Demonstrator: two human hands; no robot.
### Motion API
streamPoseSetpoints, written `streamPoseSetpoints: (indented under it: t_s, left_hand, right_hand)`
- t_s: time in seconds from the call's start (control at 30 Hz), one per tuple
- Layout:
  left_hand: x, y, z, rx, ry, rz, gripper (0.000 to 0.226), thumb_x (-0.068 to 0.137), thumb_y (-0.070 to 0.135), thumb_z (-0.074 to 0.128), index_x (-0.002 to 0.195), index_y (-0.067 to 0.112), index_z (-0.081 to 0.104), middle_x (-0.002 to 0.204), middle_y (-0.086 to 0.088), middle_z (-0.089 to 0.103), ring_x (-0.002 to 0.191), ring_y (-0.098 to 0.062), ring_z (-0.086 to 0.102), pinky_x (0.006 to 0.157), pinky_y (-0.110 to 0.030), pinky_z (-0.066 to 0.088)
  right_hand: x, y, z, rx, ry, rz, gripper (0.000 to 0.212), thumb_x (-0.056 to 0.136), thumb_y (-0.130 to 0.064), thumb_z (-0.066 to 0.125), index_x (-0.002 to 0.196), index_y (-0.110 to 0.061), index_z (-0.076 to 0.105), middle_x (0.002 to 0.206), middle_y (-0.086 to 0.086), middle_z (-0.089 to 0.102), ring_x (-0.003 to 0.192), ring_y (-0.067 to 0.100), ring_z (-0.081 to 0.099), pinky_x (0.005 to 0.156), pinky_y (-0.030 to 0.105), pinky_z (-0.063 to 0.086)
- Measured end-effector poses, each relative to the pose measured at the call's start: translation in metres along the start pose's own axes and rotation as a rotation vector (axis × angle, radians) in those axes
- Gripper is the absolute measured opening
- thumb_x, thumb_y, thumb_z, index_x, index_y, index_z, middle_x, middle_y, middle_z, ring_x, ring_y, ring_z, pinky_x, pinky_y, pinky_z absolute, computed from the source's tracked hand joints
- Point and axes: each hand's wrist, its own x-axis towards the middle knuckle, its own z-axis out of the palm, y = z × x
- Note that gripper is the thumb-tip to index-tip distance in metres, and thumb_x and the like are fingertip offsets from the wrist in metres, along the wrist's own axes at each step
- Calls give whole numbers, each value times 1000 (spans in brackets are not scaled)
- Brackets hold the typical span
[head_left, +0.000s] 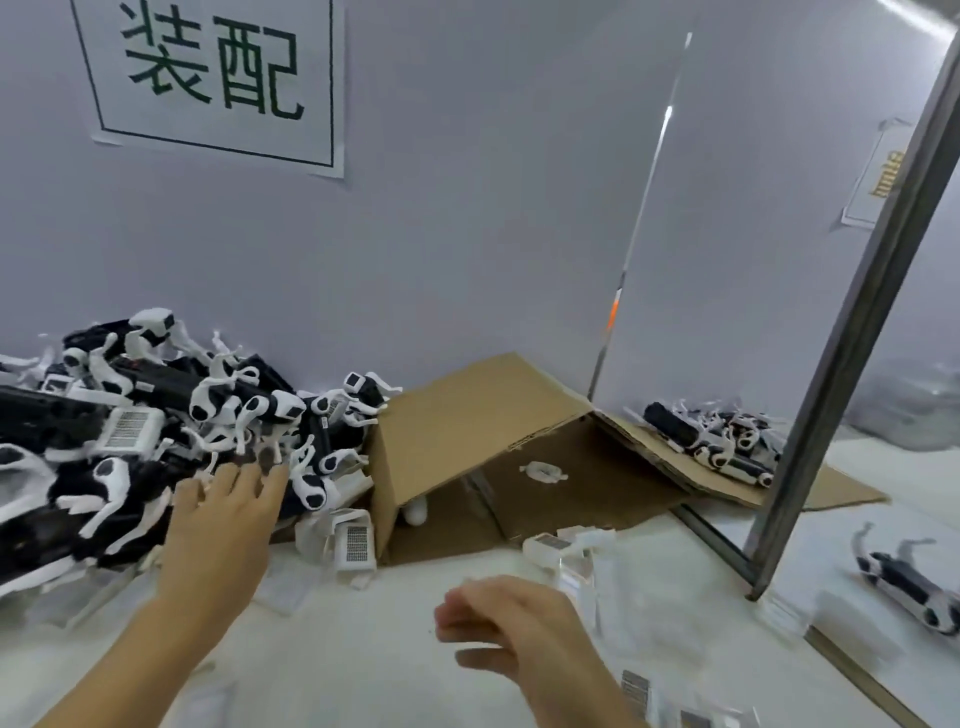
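heap left, box middle, panel right
a heap of black-and-white plastic parts (156, 431) lies at the left of the white worktop (363, 649), against the back wall and below a white paper sign (208, 78). touching its right side, a brown cardboard box (467, 415) lies tipped over. a metal-framed glossy panel (852, 332) stands right of the box. the left hand (223, 525) touches the heap's near edge; the right hand (509, 623) hovers before the box.

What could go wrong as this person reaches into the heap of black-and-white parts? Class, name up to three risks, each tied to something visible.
1. The left hand touches a tangled heap; the parts' white straps interlock, so lifting one part may drag others out.
2. The heap abuts the tipped cardboard box; disturbing it could send parts sliding.
3. Barcoded packets at the heap's foot might get buried or knocked aside.
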Motion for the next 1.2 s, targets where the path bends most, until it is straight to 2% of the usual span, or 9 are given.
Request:
streamPoseSetpoints:
  t_s: [0.17,0.27,0.33,0.43,0.6,0.73,0.93,1.1,1.2]
  left_hand:
    - [-27,5,-16,2,-140,-101,37,43,-15,89,73,-6,68,79,-26,64,79,-43,62,67,-51,44]
    - [-36,11,-21,-41,-289,-37,26,67,12,91,85,7,73,139,-25,57,124,-42,56,91,-54,44]
    - [-37,10,-12,-226,-291,-39,12,97,23,62,108,22,60,170,-2,11,129,-23,52,102,-35,40]
    - [-31,11,-6,-303,-354,-76,30,98,17,57,124,21,43,169,9,5,90,-15,61,79,-27,46]
    - [-20,15,-8,-119,-311,-74,78,91,47,67,155,29,25,150,-4,29,123,-22,46,96,-31,45]
    - [-25,24,-22,-111,-156,-57,56,57,32,98,104,11,75,118,-14,63,106,-39,59,82,-47,50]
    - [-56,44,-42,-603,85,-175,39,68,7,91,94,10,61,75,-1,68,64,-28,63,52,-29,42]
    - [-98,86,-73,-885,73,-176,77,83,19,72,150,27,35,107,10,58,98,-12,55,78,-24,45]
    - [-121,102,-86,-1139,-54,-124,65,81,32,51,144,33,36,124,16,49,114,-1,47,85,-11,45]
  right_hand:
    - [0,25,46,-46,-78,37,20,97,-21,65,90,-6,76,87,5,79,82,15,76,80,31,58]
    - [2,41,59,-67,-26,45,17,95,-14,66,85,-6,76,82,4,79,76,13,74,68,24,55]
    - [4,50,60,-82,24,17,17,94,-9,66,80,-6,75,78,5,78,72,12,72,65,22,54]
    - [5,57,58,-91,37,-8,17,93,-10,66,79,-6,76,76,5,78,72,12,73,65,22,54]
    - [7,62,58,-83,36,-28,17,93,-12,67,79,-6,76,76,5,77,68,9,70,64,20,53]
    - [8,62,55,-92,38,-41,19,94,-12,66,78,-7,75,76,4,77,65,13,68,63,23,54]
    - [6,59,52,18,52,-111,12,94,-17,69,86,-10,75,83,8,77,70,13,70,59,24,54]
    - [-5,58,58,36,-86,-281,58,70,-61,72,119,-30,63,110,-12,74,104,11,71,84,35,60]
    - [-5,56,54,147,-98,-253,44,82,-54,75,117,-27,70,105,-3,77,98,14,74,74,24,57]
